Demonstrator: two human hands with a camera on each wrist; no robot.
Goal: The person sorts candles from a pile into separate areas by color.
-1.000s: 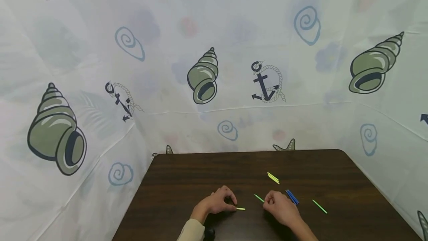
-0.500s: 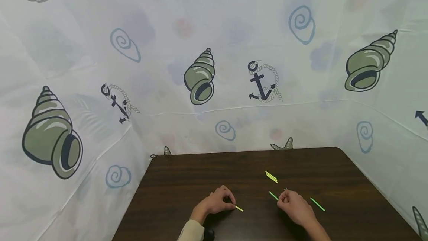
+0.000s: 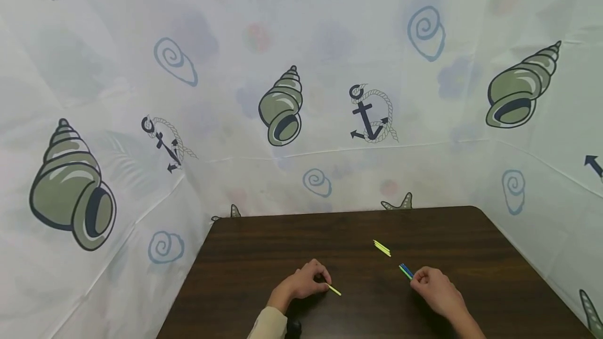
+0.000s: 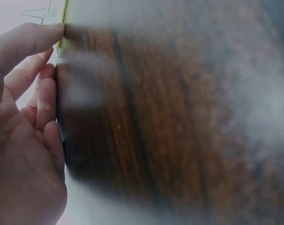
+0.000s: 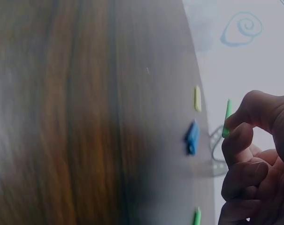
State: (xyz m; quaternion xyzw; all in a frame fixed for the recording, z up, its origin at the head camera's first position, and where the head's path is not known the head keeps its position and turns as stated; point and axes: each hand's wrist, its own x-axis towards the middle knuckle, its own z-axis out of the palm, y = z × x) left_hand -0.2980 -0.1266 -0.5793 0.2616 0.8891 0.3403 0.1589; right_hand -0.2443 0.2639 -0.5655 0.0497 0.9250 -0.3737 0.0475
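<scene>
My left hand [image 3: 303, 282] pinches one end of a thin yellow stick [image 3: 334, 290] low over the table; in the left wrist view the yellow stick [image 4: 63, 21] shows at the thumb and index fingertips. My right hand [image 3: 438, 289] pinches a green stick [image 5: 227, 117] between thumb and index finger. In the head view this green stick [image 3: 404, 273] overlaps the bundle of blue sticks [image 3: 407, 269] on the table. A second green stick [image 5: 196, 217] lies at the lower edge of the right wrist view, hidden behind the right hand in the head view.
Several yellow sticks [image 3: 382, 248] lie together farther back on the dark wooden table [image 3: 264, 242]. A white cloth printed with shells and anchors [image 3: 330, 56] hangs behind the table and at its sides.
My right hand has moved right with the green stick, past the blue bundle, and now covers the second green stick. My left hand stays nearly in place; its yellow stick has turned to slant downward right.
</scene>
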